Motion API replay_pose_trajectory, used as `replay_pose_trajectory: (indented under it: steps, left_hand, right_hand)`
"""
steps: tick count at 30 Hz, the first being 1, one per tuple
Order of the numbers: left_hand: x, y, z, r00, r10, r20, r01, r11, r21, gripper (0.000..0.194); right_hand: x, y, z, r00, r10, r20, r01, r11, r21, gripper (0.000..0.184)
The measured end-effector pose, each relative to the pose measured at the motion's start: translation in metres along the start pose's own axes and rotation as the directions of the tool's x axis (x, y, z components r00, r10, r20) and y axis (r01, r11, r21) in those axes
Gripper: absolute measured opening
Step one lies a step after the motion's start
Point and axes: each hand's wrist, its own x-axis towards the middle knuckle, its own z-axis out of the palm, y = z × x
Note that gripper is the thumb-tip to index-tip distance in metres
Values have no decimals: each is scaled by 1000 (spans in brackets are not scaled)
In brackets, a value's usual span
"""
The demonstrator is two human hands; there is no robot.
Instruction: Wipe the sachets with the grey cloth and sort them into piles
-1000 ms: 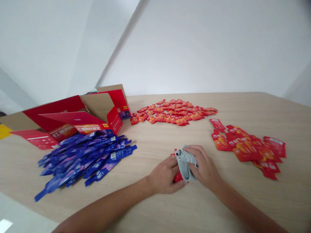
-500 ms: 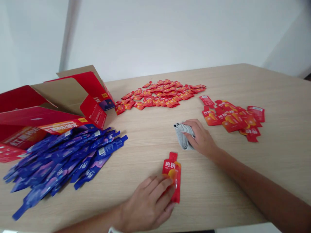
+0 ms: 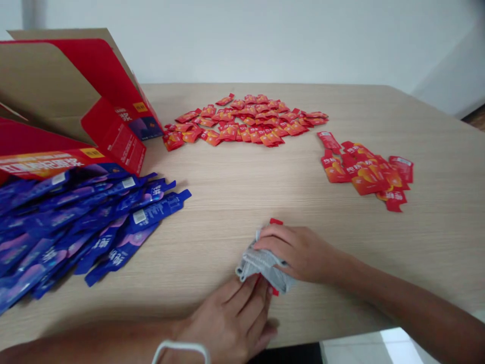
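Note:
A folded grey cloth [image 3: 261,260] is gripped in my right hand [image 3: 303,253] and lies over a red sachet [image 3: 276,221] near the table's front edge. Only the sachet's top tab and slivers of its lower part show; the cloth and fingers hide the rest. My left hand [image 3: 232,319] has its fingers closed on the sachet's lower end, right beside the cloth. To the right lies a loose group of flat red sachets [image 3: 366,174], apart from both hands.
Farther back spreads a large pile of red sachets [image 3: 253,121]. At left, many long blue sachets [image 3: 87,217] lie heaped in front of an open red carton [image 3: 113,131]. The wooden table [image 3: 212,212] ends at a near edge just below my hands.
My right hand has brought the cloth toward me and left onto the red sachet, covering most of it. My left hand stays on the sachet's lower end. The view has shifted.

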Motion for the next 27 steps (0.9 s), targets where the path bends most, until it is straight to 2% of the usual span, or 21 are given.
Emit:
replay_pose_trajectory:
  steps: [2, 5, 8, 10, 12, 13, 16, 18, 19, 21, 24, 27]
  left_hand:
    - [-1, 1, -1, 1000, -25, 3, 25, 1000, 1, 39]
    - [-5, 1, -2, 999, -37, 18, 37, 999, 7, 47]
    - [-7, 2, -2, 999, -13, 51, 13, 1000, -9, 60]
    - [-8, 3, -1, 997, 6, 76, -5, 1000, -18, 68]
    - [-9, 4, -1, 995, 25, 93, -23, 1000, -18, 75]
    - [-9, 4, -1, 994, 36, 101, -34, 999, -15, 76]
    - [-9, 5, -2, 988, 50, 145, -49, 999, -11, 67]
    - [-9, 5, -3, 984, 52, 168, -53, 999, -1, 61]
    - [-9, 6, -3, 985, 51, 168, -53, 999, 10, 61]
    - [-9, 6, -3, 988, 44, 149, -49, 998, 35, 63]
    - [-11, 8, -1, 989, 34, 145, -41, 998, 46, 66]
    - [-12, 9, 0, 988, 23, 155, -30, 998, 46, 66]
  right_hand:
    - [4, 4, 6, 999, -16, 45, 17, 1000, -6, 32]
    - [11, 30, 3, 994, 103, 38, -100, 993, -56, 34]
    - [12, 55, -9, 959, 272, -73, -280, 949, -147, 34]
    - [7, 56, -16, 936, 299, -187, -327, 934, -143, 37]
    - [0, 43, -17, 937, 231, -260, -264, 960, -98, 40]
    - [-3, 32, -15, 953, 169, -253, -194, 978, -75, 40]
    - [-6, -2, 1, 997, -37, -66, 36, 999, -24, 35]
    - [-2, -10, 10, 993, -97, 60, 98, 995, -10, 29]
    - [1, -8, 12, 993, -83, 90, 84, 996, -15, 29]
    - [9, 8, 11, 997, 24, 79, -20, 999, -46, 31]
    - [14, 41, -2, 973, 231, -19, -231, 965, -122, 33]
    - [7, 53, -16, 943, 290, -165, -314, 938, -145, 36]
